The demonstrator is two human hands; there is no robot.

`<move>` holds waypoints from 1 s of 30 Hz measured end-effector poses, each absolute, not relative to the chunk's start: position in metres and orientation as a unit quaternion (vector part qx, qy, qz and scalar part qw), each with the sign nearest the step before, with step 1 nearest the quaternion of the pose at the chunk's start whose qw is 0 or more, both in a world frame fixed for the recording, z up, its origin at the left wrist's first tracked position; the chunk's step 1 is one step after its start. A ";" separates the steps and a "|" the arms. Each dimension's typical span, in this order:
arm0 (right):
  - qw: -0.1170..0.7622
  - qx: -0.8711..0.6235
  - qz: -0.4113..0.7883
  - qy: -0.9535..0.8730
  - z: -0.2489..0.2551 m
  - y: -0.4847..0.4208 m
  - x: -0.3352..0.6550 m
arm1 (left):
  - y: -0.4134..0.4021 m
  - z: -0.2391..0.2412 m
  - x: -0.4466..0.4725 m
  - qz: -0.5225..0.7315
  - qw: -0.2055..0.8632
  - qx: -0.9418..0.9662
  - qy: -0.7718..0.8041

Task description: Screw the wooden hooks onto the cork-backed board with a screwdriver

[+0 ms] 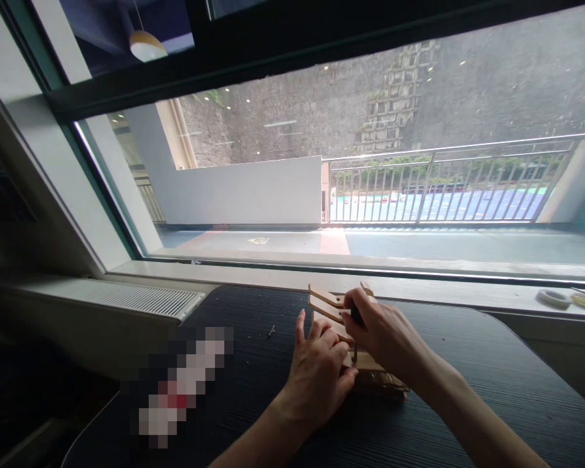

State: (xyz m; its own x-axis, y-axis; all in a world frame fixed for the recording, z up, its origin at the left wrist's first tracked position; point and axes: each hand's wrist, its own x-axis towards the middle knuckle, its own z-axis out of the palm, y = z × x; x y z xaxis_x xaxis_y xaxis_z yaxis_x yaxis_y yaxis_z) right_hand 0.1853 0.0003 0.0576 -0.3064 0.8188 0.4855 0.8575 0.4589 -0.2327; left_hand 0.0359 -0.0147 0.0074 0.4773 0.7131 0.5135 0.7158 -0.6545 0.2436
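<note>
A small structure of light wooden pieces lies on the dark table near the window. My left hand rests on its near end, fingers curled over the wood and the little finger raised. My right hand is closed around a dark tool handle, with a thin shaft pointing down onto the wood. A tiny screw lies loose on the table to the left.
A blurred white and red object lies on the table's left side. Two tape rolls sit on the windowsill at the right. A vent grille runs along the sill at the left. The window glass stands close behind.
</note>
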 end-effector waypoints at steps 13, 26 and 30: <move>0.333 -0.553 -0.062 -0.761 0.045 0.008 0.184 | -0.013 0.006 0.035 -0.292 -0.014 -0.862 -0.414; 0.195 -0.590 -0.098 -0.778 0.059 0.025 0.163 | -0.013 0.003 0.035 -0.280 -0.005 -0.864 -0.418; 0.174 -0.588 -0.096 -0.784 0.063 0.025 0.161 | -0.013 0.005 0.036 -0.279 -0.002 -0.865 -0.417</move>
State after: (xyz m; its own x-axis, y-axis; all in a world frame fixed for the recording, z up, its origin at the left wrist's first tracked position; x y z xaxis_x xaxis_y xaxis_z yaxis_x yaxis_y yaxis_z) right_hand 0.1606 0.0249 0.0627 -0.2477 0.8890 0.3852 0.9556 0.2896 -0.0539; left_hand 0.0357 -0.0131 0.0055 0.4965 0.7222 0.4816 0.7199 -0.6525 0.2363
